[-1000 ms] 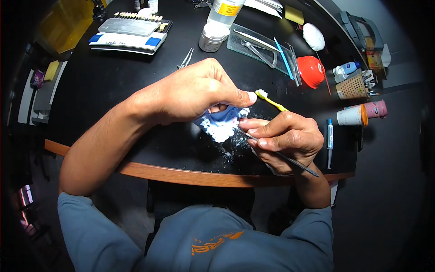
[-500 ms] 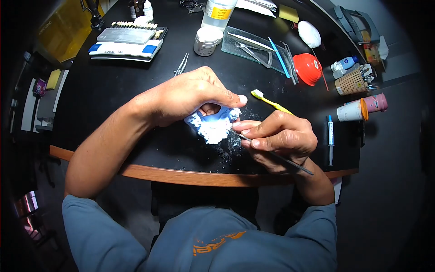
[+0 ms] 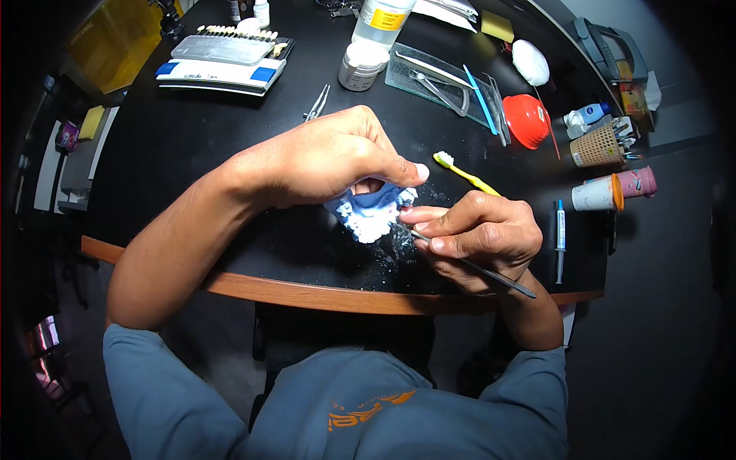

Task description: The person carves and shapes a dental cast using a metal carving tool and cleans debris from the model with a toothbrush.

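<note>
My left hand (image 3: 322, 165) grips a horseshoe-shaped dental cast (image 3: 369, 218), its surface bluish and white and crumbly along the near edge. The left thumb points right over the arch, and the other fingers are partly hidden behind it. In my right hand (image 3: 491, 238) is a thin metal dental instrument (image 3: 491, 273), held like a pen. Its tip meets the right side of the cast, though the exact contact is too small to make out. White crumbs lie on the black table (image 3: 230, 253) below the cast.
A yellow toothbrush (image 3: 477, 182) lies beyond my right hand, and tweezers (image 3: 317, 103) beyond my left. Further back are a white jar (image 3: 359, 69), a glass slab (image 3: 406, 80) with tools and a red bowl (image 3: 525, 123). A syringe (image 3: 560, 241) lies at the right.
The whole view has shifted slightly, moving the things on the table a little to the right. Both hands keep their hold on the cast and the instrument.
</note>
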### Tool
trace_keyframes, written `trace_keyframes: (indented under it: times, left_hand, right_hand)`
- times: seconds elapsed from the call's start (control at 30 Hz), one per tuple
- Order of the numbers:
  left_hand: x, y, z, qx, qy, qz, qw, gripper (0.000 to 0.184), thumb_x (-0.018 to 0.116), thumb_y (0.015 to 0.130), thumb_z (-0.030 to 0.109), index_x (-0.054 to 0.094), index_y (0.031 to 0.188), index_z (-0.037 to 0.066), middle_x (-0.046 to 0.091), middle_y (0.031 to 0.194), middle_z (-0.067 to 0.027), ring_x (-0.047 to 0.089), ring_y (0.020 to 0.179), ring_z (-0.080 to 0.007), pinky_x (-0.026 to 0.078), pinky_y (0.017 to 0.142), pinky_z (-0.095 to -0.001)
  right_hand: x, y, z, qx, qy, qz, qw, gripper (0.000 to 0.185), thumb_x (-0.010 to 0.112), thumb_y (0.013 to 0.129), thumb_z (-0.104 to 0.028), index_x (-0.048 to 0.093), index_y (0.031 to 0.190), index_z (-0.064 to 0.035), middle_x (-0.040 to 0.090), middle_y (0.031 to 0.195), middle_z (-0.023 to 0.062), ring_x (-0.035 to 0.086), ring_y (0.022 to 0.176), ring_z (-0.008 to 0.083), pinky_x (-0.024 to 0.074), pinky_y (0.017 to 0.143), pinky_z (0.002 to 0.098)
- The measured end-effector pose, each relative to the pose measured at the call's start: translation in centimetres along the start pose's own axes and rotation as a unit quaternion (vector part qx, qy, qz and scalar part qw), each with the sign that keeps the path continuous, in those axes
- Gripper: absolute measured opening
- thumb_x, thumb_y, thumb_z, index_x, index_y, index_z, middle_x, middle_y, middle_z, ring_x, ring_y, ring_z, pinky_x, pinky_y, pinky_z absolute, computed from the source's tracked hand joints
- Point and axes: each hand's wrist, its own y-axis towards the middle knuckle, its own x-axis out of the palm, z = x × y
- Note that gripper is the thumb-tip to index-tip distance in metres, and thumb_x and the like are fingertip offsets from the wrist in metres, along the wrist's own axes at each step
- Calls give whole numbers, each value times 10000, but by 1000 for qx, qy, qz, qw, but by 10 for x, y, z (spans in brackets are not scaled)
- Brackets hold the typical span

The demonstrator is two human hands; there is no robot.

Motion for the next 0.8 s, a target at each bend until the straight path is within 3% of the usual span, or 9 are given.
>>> trace_keyframes:
  times: [0.5, 0.8]
  left_hand:
    - [4, -3, 1, -30, 57, 13, 998, 539, 694, 1025, 229, 572, 540, 27, 447, 519, 22, 346, 512, -60, 289, 516, -293]
    - [3, -1, -6, 2, 40, -5, 999, 545, 680, 1026, 208, 546, 540, 2, 449, 537, 16, 341, 528, -67, 286, 522, -302]
  right_hand:
    - [-3, 5, -9, -21, -90, -61, 994, 76, 811, 824, 100, 741, 843, 76, 729, 816, 169, 796, 765, 259, 695, 834, 442]
    - [-3, 7, -10, -31, -94, -55, 994, 80, 814, 818, 90, 737, 824, 68, 730, 804, 168, 801, 769, 276, 699, 818, 404]
